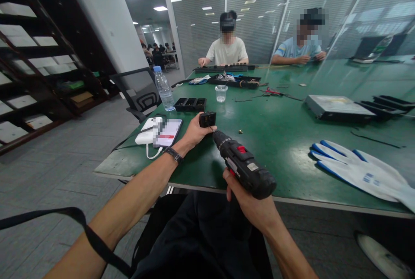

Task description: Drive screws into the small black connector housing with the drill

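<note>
My left hand (196,130) is closed round a small black block (208,119), whose near face shows a few brass-coloured spots. In my right hand (241,194) is a black cordless drill (244,164) with red switches, gripped by its handle. Its chuck points up and left, close to my left fingertips and just below the block. Whether the bit touches the block I cannot tell. A tiny brass-coloured piece (240,131) lies on the green table right of the block. Behind my left hand sits a black three-compartment tray (190,104).
A phone (168,132), white power bank (149,130), water bottle (164,91) and plastic cup (221,93) stand around the left side. White-blue gloves (359,168) and a metal-topped box (339,106) lie right. Two people (227,49) sit across the green table (285,140).
</note>
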`<state>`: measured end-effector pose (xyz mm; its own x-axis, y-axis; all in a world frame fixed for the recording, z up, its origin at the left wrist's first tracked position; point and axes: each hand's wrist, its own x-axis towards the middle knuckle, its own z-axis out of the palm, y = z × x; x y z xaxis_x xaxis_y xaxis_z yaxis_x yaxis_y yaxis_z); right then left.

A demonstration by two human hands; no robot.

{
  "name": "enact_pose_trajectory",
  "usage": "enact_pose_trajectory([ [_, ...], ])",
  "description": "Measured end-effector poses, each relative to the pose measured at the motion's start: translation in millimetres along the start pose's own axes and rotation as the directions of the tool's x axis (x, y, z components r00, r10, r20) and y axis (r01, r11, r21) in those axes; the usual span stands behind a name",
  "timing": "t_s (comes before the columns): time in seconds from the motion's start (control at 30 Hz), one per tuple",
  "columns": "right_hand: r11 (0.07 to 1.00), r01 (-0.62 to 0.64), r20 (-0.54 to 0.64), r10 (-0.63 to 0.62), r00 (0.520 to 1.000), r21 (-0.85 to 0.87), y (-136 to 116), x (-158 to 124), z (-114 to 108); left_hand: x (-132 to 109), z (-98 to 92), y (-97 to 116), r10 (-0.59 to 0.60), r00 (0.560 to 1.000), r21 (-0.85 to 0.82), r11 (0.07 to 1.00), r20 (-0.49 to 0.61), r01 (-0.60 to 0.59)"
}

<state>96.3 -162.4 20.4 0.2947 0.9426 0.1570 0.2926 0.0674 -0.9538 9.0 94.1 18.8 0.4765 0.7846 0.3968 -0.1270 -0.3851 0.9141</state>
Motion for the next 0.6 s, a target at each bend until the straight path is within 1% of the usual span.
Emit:
enact_pose_trajectory([
  [0.1, 1.000, -0.002, -0.011, 0.003, 1.000, 0.013, -2.1, 0.6, 0.3, 0.6, -0.8, 0.0, 0.010, 1.000, 0.014, 1.000, 0.010, -0.011],
  [0.2, 1.000, -0.012, -0.005, 0.012, 1.000, -0.005, -1.8, 1.2, 0.0, 1.4, -1.0, -1.7, -0.011, 1.000, 0.015, 1.000, 0.014, 0.010],
  [0.4, 1.000, -0.008, 0.003, 0.008, 1.000, -0.021, -0.5, 0.8, -1.2, 2.4, -3.1, -6.6, -0.040, 0.999, -0.040, 0.998, 0.036, 0.041],
  [0.5, 0.999, -0.025, 0.006, 0.025, 1.000, -0.048, 0.2, 0.7, -1.2, 1.7, -6.1, -4.1, -0.074, 0.995, -0.067, 0.995, 0.059, 0.078],
  [0.6, 0.996, -0.054, -0.005, 0.054, 0.999, -0.067, 0.9, 1.3, -0.6, 0.4, -9.3, 2.6, -0.100, 0.993, -0.100, 0.989, 0.057, 0.106],
])
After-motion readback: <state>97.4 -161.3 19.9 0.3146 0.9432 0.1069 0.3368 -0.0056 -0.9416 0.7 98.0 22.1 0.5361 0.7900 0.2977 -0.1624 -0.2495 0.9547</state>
